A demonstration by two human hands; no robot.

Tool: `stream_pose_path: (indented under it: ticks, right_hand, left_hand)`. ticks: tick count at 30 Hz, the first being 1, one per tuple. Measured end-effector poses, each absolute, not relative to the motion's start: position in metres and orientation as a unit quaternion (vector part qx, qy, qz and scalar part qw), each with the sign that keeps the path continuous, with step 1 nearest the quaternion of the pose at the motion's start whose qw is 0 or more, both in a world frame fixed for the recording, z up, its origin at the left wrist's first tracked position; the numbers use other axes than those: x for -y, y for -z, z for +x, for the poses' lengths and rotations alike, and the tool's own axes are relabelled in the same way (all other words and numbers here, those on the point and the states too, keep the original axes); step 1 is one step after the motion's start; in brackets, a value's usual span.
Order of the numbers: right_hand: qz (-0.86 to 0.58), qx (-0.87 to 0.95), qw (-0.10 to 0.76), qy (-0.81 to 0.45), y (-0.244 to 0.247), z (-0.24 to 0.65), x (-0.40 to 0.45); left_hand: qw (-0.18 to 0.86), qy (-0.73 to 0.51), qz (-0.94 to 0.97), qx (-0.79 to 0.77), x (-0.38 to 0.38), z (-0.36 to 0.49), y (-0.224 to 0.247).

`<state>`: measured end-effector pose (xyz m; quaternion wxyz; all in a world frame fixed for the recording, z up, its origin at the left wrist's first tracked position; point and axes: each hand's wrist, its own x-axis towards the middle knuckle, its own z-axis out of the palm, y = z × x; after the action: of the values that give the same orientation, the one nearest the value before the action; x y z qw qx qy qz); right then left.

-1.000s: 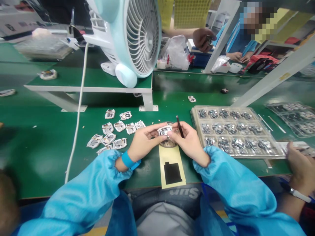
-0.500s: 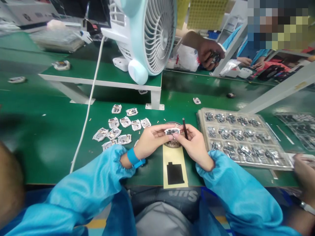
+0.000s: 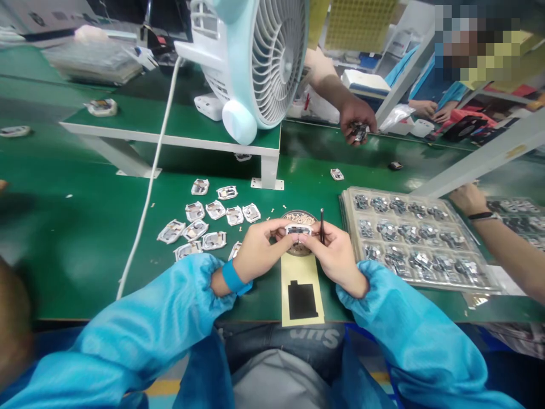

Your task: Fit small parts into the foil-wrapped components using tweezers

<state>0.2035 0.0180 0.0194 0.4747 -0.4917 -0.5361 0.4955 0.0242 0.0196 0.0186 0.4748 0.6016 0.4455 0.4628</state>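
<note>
A small white-framed part point(image 3: 298, 229) with a dark inside is held between my two hands, above a round dish point(image 3: 298, 217) of tiny pieces. My left hand point(image 3: 264, 247) pinches its left side, thumb along the near edge. On the other side my right hand point(image 3: 332, 250) grips it by fingers and thumb, and dark tweezers point(image 3: 322, 226) stick up from the same hand. Below the dish lies a yellow sheet point(image 3: 303, 267) bearing a black cut-out shape point(image 3: 303, 301). Several similar white-framed parts point(image 3: 214, 241) lie left of my left hand.
Stacked trays of metallic parts point(image 3: 351, 227) stand at the right. A fan point(image 3: 242, 62) sits on a raised shelf point(image 3: 170, 138), its white cable point(image 3: 147, 210) crossing the left side. Another person's hand point(image 3: 358, 118) holds parts beyond; another arm point(image 3: 502, 238) reaches in at the right.
The tweezers in my right hand stand more upright. The other person's hand behind the fan has come lower and nearer, and the arm at the right now reaches farther over the table.
</note>
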Motion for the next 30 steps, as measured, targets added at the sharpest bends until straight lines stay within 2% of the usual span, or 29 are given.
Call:
stream_pose_path:
  ticks: [6,13,18,21,24,26,30]
  right_hand:
    - [-0.482,0.563,0.452,-0.497,-0.013,0.202,-0.021]
    - [-0.478,0.641,0.509,-0.319,-0.024,0.207,-0.02]
    - [-0.46,0.668,0.5,-0.304,-0.028,0.205,-0.015]
    - [-0.464,0.661,0.482,-0.34,-0.041,0.209,-0.018]
    - [-0.488,0.582,0.446,-0.473,-0.067,0.228,-0.048]
    - [-0.487,0.483,0.476,-0.55,-0.083,0.248,-0.088]
    - [-0.542,0.287,0.572,-0.545,-0.091,0.281,-0.184]
  left_hand:
    - [0.444,-0.472,0.593,-0.478,-0.022,0.024,-0.016]
    - [0.268,-0.435,0.719,-0.47,-0.025,0.017,-0.025]
    - [0.257,-0.417,0.734,-0.47,-0.024,0.017,-0.024]
    - [0.267,-0.414,0.722,-0.486,-0.024,0.015,-0.022]
    - [0.269,-0.415,0.716,-0.493,-0.024,0.013,-0.023]
    - [0.272,-0.414,0.721,-0.485,-0.024,0.012,-0.025]
    - [0.28,-0.412,0.73,-0.468,-0.023,0.013,-0.026]
